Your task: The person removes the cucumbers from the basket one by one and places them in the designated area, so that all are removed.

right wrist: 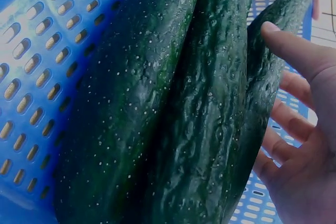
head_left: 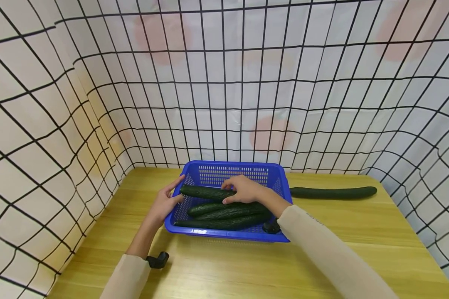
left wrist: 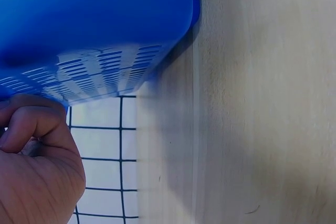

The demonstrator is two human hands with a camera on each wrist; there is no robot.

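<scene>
Right hand (head_left: 245,189) on a cucumber (head_left: 202,192), left hand (head_left: 164,204) at the basket (head_left: 228,236) rim

The right hand grips the back cucumber near its right end, thumb on one side and fingers on the other. The left hand holds the basket's left rim, thumb over the edge and fingers bent. The held cucumber lies inside the basket, its free end pointing left, close to that rim.

In front of it, more cucumbers (head_left: 224,224) lie side by side, lengthwise along the blue basket; a gap shows between them and the basket's back wall. Both forearms wear pale sleeves (head_left: 318,236), the right one crossing the front right corner.

The basket stands near the back edge of the worktop (head_left: 359,245), with room toward the person and on either side, widest at the right. There another cucumber (head_left: 333,192) lies near the back edge; whether its left end touches the basket is hidden. A white, black-gridded wall (head_left: 307,95) borders the left, back and right.
</scene>
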